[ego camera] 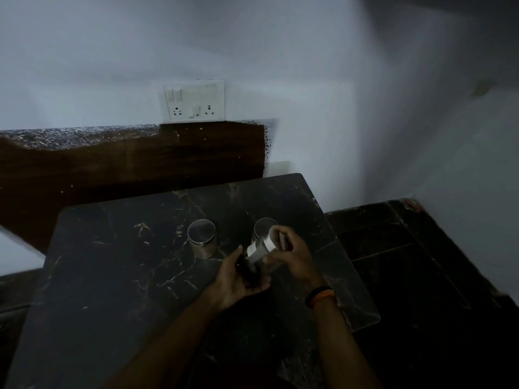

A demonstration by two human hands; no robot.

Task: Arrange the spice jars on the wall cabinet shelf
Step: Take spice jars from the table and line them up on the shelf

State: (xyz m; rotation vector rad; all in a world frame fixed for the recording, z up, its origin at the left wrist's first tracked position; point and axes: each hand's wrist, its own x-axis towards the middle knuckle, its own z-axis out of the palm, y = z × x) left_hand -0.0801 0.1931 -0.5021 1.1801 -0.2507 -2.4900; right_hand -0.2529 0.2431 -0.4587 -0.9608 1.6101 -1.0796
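No legible text, brand, number or sign anywhere. Steel jars (202,238) on the dark marble table (112,276): plain lids, no labels seen. Switch/socket plate (194,101) on far wall: unmarked. Frame dim, blurred.

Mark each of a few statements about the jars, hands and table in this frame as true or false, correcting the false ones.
1. Both hands hold one tilted jar. True: left hand beneath, right hand on its side.
2. Three jars stand on the table. False: two, the left jar and the far jar behind the hands.
3. The left jar has its lid off. False: the metal lid is on.
4. A switch-and-socket plate is on the wall. True.
5. The right wrist wears a band. True.
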